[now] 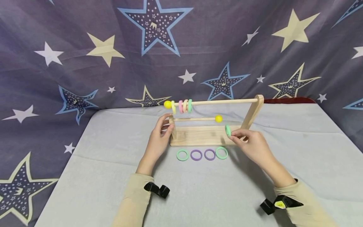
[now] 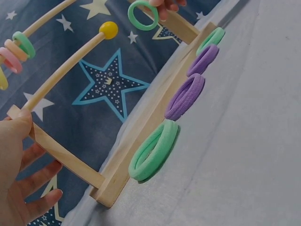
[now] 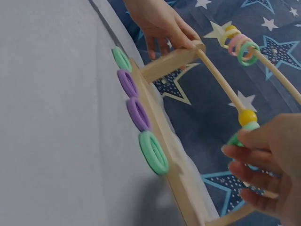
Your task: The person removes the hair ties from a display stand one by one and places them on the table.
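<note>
A wooden rack (image 1: 204, 135) has two rods, each tipped with a yellow ball. My left hand (image 1: 159, 134) holds the top of its short left post (image 2: 66, 155), the thumb pressing there and the lower fingers spread. Between thumb and fingertips, my right hand (image 1: 252, 145) pinches a green hair tie (image 1: 227, 130), just right of the yellow ball (image 1: 218, 119) on the lower rod (image 1: 195, 119). In the right wrist view the fingers partly hide that tie. Yellow, pink, peach and green hair ties (image 3: 245, 52) hang on the upper rod (image 1: 224, 101), near its left end.
Before the rack's base, in a row on the grey cloth (image 1: 198, 192), lie a green hair tie (image 1: 182, 155), two purple hair ties (image 2: 185, 96) and another green one (image 3: 154, 152). A star-patterned curtain (image 1: 170, 72) hangs behind. The tall right post (image 1: 253, 110) bears the upper rod.
</note>
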Tool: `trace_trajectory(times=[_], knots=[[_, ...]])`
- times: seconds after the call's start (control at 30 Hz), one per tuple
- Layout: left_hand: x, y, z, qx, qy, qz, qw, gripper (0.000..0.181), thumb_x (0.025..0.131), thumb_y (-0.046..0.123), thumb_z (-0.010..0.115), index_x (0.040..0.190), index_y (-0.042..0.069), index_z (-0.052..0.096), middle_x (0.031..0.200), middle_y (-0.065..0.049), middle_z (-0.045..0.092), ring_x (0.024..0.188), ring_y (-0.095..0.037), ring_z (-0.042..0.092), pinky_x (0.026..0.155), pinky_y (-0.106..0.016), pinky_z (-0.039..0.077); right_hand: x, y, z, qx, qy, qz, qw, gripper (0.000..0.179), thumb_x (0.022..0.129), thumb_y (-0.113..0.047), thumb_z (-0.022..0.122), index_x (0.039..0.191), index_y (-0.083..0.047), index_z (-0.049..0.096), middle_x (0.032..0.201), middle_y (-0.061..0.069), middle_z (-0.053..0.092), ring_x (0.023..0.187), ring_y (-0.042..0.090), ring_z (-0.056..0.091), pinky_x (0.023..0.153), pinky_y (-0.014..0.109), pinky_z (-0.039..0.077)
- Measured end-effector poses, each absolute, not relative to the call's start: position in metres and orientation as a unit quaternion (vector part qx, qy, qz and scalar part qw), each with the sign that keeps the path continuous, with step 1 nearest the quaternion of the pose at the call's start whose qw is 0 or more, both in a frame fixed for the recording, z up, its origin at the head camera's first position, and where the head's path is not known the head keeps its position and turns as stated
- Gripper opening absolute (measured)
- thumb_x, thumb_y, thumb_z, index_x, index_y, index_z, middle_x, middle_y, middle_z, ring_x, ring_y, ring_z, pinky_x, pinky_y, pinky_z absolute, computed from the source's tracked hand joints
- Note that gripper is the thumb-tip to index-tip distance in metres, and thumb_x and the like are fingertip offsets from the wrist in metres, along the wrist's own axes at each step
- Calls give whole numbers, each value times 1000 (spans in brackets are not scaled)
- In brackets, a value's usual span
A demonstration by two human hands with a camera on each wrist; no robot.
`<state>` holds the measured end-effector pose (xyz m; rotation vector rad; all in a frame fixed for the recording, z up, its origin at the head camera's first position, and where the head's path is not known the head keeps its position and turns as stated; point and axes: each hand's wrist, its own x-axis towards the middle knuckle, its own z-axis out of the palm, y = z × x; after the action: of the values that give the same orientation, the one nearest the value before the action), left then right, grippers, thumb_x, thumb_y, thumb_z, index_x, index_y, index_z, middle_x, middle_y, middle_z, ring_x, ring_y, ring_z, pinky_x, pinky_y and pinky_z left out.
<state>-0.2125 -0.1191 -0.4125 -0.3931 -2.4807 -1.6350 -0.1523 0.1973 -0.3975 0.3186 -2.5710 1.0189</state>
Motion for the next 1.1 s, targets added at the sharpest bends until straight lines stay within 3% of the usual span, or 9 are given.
trace_trajectory(times=[0.23, 0.5, 0.77, 1.1], knots=[[-213, -118, -413, -128, -825, -545, 72, 41, 103, 24, 56, 143, 23, 47, 129, -14, 58, 117, -26, 59, 95, -42, 48, -150, 209, -396, 163, -910, 341, 172, 9, 84, -3, 78, 91, -7, 77, 85, 1, 74, 73, 18, 63, 69, 41, 52], [-213, -119, -413, -127, -825, -547, 69, 41, 103, 25, 56, 143, 23, 47, 129, -14, 59, 117, -26, 59, 95, -42, 47, -149, 221, -395, 204, -919, 315, 121, 15, 83, 2, 77, 92, -10, 76, 82, -2, 72, 73, 14, 64, 73, 45, 53], [-213, -118, -413, -129, -826, -545, 71, 41, 103, 25, 55, 143, 23, 47, 130, -13, 59, 117, -26, 59, 95, -41, 48, -149, 227, -393, 207, -934, 287, 56, 12, 84, -2, 76, 91, -12, 76, 80, -7, 69, 78, 15, 65, 78, 48, 51], [-213, -119, -413, -129, -826, -544, 71, 41, 103, 26, 55, 143, 23, 47, 129, -13, 59, 117, -25, 59, 95, -41, 48, -151, 233, -393, 205, -940, 270, 19, 10, 84, -6, 77, 90, -14, 76, 82, -8, 70, 81, 15, 66, 77, 46, 52]])
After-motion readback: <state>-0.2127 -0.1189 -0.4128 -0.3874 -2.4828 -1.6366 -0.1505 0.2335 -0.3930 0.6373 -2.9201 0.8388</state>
